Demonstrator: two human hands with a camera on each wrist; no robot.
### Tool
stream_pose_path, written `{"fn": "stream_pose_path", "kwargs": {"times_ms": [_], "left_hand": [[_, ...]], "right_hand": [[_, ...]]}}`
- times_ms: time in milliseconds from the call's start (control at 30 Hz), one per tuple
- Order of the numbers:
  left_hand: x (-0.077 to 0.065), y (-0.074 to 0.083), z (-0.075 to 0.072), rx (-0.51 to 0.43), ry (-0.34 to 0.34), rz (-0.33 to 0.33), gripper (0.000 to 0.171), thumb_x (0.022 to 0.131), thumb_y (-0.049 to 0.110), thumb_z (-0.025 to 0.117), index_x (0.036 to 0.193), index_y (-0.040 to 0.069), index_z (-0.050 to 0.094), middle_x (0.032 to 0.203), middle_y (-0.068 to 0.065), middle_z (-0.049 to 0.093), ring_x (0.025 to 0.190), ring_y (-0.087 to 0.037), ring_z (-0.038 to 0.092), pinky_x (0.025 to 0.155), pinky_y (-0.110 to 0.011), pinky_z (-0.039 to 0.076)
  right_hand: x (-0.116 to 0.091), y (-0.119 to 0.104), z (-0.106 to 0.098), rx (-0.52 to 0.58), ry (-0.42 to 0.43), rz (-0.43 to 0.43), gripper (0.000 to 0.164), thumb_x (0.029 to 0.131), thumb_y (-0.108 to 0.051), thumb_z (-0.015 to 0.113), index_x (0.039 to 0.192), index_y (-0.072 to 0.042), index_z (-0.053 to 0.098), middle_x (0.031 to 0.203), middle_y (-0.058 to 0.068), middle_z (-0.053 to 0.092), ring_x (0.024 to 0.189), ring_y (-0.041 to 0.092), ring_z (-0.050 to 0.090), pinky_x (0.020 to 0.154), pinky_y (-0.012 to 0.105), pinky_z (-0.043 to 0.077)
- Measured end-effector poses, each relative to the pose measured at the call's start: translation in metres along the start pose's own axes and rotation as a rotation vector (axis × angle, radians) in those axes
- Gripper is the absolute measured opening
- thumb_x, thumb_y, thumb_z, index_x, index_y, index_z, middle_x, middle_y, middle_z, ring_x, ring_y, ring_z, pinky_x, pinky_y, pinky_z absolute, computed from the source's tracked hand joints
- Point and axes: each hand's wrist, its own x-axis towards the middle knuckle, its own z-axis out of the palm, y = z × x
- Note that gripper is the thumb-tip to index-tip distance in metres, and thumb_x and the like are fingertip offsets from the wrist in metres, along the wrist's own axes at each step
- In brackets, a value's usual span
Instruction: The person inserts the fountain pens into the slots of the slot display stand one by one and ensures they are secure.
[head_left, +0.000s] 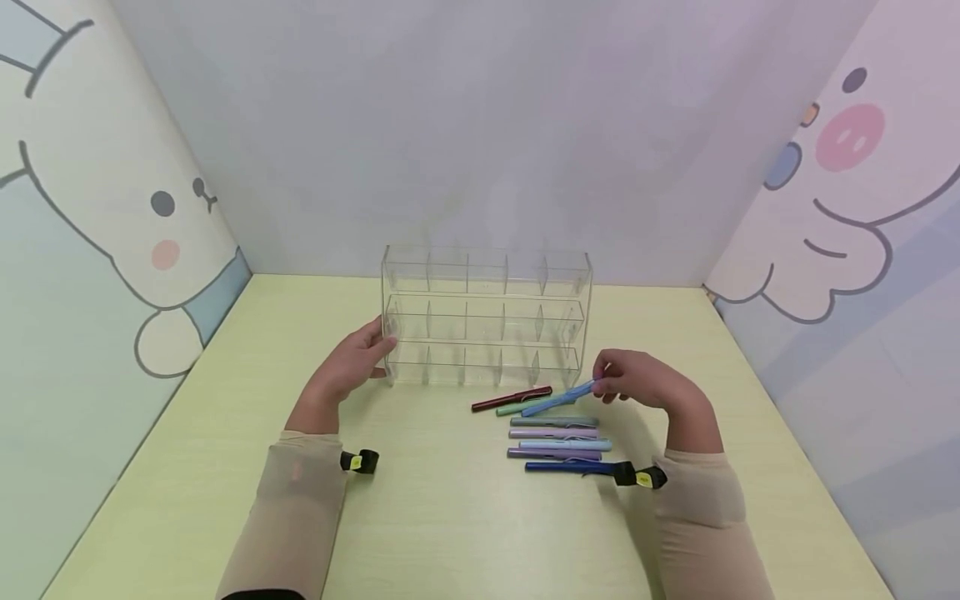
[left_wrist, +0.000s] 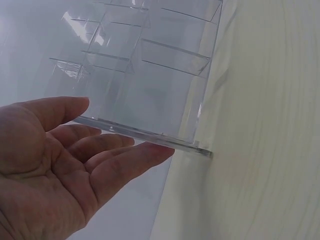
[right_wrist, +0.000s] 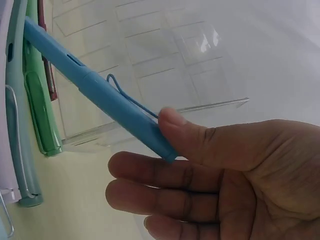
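A clear acrylic display rack (head_left: 483, 321) with three tiers of compartments stands towards the back of the table. At its left side is my left hand (head_left: 358, 360), with fairly straight fingers (left_wrist: 120, 167) resting against the outer side panel and the thumb near the panel's edge. My right hand (head_left: 637, 379) pinches a blue capped pen (right_wrist: 107, 97) by its cap end, thumb over the clip side. The pen slants down to the left, its far end over a green pen (right_wrist: 40, 110). A dark red pen (head_left: 512, 399) lies just beyond, in front of the rack.
Nearer me, several pens lie in a row: a grey-green pen (head_left: 553, 422), a pink pen (head_left: 551, 433), a pale blue pen (head_left: 562, 445), a purple pen (head_left: 551, 454) and a dark blue pen (head_left: 562, 467). Printed walls enclose the table (head_left: 442, 517) behind and at both sides.
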Motion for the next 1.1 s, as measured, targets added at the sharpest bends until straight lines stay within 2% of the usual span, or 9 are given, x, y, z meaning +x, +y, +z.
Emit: {"fn": "stream_pose_path", "kwargs": {"times_ms": [333, 667, 867, 1100], "left_hand": [[-0.001, 0.000, 0.000, -0.002, -0.004, 0.004, 0.065, 0.106, 0.033, 0.044, 0.160, 0.025, 0.009, 0.162, -0.013, 0.023, 0.146, -0.034, 0.028, 0.102, -0.052, 0.049], [0.000, 0.000, 0.000, -0.007, -0.006, 0.004, 0.065, 0.105, 0.035, 0.045, 0.159, 0.027, 0.009, 0.162, -0.011, 0.023, 0.145, -0.033, 0.030, 0.102, -0.051, 0.049], [-0.001, 0.001, 0.001, 0.000, -0.003, -0.001, 0.063, 0.106, 0.032, 0.044, 0.159, 0.028, 0.010, 0.162, -0.011, 0.023, 0.145, -0.034, 0.031, 0.102, -0.052, 0.049], [-0.001, 0.000, 0.000, -0.002, -0.005, 0.011, 0.067, 0.104, 0.041, 0.046, 0.159, 0.028, 0.011, 0.163, -0.010, 0.023, 0.145, -0.032, 0.030, 0.102, -0.051, 0.050]], "right_hand": [[-0.013, -0.019, -0.005, -0.056, 0.097, -0.058, 0.013, 0.096, -0.028, 0.064, 0.099, -0.016, 0.058, 0.095, 0.003, 0.073, 0.089, 0.025, 0.064, 0.073, 0.034, 0.050], [-0.021, -0.029, -0.006, -0.035, 0.187, -0.185, 0.014, 0.095, -0.029, 0.067, 0.102, -0.019, 0.060, 0.094, -0.005, 0.071, 0.094, 0.014, 0.066, 0.083, 0.037, 0.052], [-0.028, -0.034, -0.009, 0.020, 0.246, -0.203, 0.018, 0.094, -0.036, 0.067, 0.106, -0.025, 0.059, 0.097, -0.007, 0.071, 0.096, 0.016, 0.067, 0.085, 0.035, 0.054], [-0.031, -0.037, -0.012, 0.090, 0.292, -0.245, 0.019, 0.095, -0.035, 0.065, 0.109, -0.024, 0.060, 0.102, -0.005, 0.071, 0.096, 0.012, 0.068, 0.085, 0.026, 0.055]]}}
